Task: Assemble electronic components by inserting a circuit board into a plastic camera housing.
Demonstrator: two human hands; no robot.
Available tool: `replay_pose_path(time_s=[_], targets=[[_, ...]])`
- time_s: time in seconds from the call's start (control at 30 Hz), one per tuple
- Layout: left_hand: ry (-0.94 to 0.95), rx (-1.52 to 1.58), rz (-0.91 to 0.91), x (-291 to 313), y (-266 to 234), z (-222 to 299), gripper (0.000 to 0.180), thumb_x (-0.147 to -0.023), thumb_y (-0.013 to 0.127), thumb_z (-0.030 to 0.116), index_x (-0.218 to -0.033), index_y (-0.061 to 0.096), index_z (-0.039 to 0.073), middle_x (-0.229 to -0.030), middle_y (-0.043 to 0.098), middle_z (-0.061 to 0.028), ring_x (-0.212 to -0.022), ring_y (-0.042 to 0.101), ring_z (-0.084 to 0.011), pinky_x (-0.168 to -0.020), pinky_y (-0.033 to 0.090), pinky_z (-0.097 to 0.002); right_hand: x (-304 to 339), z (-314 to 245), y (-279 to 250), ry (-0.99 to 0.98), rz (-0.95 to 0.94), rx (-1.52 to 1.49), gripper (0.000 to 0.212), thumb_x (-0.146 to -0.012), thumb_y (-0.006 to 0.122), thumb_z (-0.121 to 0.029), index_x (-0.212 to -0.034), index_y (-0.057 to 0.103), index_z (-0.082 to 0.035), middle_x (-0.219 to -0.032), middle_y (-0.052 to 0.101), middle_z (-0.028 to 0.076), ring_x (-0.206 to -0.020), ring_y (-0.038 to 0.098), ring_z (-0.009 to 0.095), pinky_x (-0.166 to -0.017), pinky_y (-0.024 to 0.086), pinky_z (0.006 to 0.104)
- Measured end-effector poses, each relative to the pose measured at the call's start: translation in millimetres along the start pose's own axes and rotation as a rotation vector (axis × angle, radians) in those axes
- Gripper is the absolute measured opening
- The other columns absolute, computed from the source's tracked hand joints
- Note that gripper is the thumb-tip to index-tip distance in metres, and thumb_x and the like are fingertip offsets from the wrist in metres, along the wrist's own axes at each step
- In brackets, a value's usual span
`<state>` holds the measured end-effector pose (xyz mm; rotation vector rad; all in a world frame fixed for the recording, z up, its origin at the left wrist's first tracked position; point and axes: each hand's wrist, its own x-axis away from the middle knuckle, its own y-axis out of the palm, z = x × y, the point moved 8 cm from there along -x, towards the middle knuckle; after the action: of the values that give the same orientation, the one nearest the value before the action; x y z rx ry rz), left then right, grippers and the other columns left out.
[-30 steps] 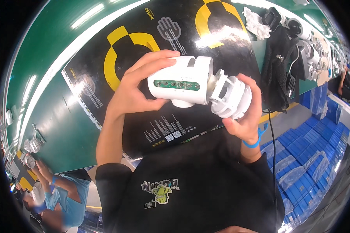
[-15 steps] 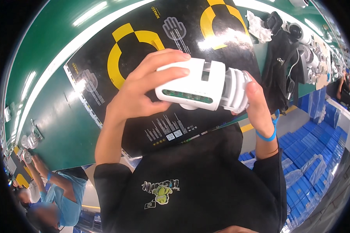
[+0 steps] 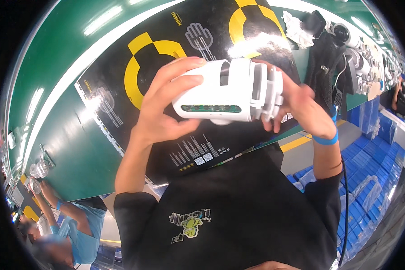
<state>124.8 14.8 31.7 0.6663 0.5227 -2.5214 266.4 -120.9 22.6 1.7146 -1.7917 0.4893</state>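
Note:
A white, rounded plastic housing (image 3: 211,92) is held up level above the black printed mat. Its side has a long slot with a green circuit board (image 3: 211,108) showing through, and a rectangular opening is cut in its upper part. My left hand (image 3: 162,101) is closed round the housing's left end, fingers over the top and thumb below. From the housing's right end sticks out a white ribbed part (image 3: 271,92). My right hand (image 3: 301,101) is closed round that part, its fingertips showing below; some fingers are hidden behind it.
Beneath my hands the black mat (image 3: 135,130) with yellow shapes covers the green table (image 3: 63,157). To the right lie a black bag (image 3: 321,67), crumpled white wrapping (image 3: 297,33) and several white devices (image 3: 360,63). Blue boxes (image 3: 364,166) stand beyond my right arm; a person in blue (image 3: 83,225) works at left.
The housing has shifted slightly left with my left hand. My right hand has turned about the ribbed part, its wrist swinging outward to the right.

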Motion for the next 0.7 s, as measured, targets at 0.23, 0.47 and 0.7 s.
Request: replay_pose_path(time_s=[0.23, 0.47, 0.7], targets=[[-0.336, 0.661, -0.019, 22.3, 35.3, -30.1, 0.091, -0.052, 0.080, 0.004, -0.131, 0.037, 0.008, -0.134, 0.039, -0.0195, -0.125, 0.039, -0.0286, -0.102, 0.032, -0.0392, -16.4, -20.0, 28.3, -0.854, 0.068, -0.038, 0.126, -0.047, 0.092, -0.034, -0.141, 0.015, 0.000, -0.142, 0.029, 0.016, -0.131, 0.032, 0.025, -0.107, 0.029, 0.0370], [-0.034, 0.108, 0.028, -22.2, -0.1, 8.8, 0.110, -0.055, 0.080, 0.056, -0.141, 0.028, 0.013, -0.145, 0.020, -0.0212, -0.132, 0.028, -0.0373, -0.101, 0.031, -0.0448, -25.9, -13.4, 19.7, -0.853, 0.316, 0.045, 0.111, -0.053, 0.088, -0.021, -0.139, 0.021, 0.001, -0.133, 0.041, 0.015, -0.122, 0.043, 0.025, -0.103, 0.034, 0.0347], [-0.057, -0.337, -0.390, -73.1, 27.4, 35.7, 0.091, -0.050, 0.084, 0.044, -0.120, 0.053, -0.005, -0.116, 0.058, -0.0202, -0.104, 0.058, -0.0294, -0.088, 0.045, -0.0350, -11.5, -28.9, 20.1, -0.909, 0.477, 0.249, 0.112, -0.054, 0.085, -0.023, -0.139, 0.018, 0.005, -0.122, 0.051, 0.023, -0.112, 0.051, 0.038, -0.095, 0.042, 0.0390]])
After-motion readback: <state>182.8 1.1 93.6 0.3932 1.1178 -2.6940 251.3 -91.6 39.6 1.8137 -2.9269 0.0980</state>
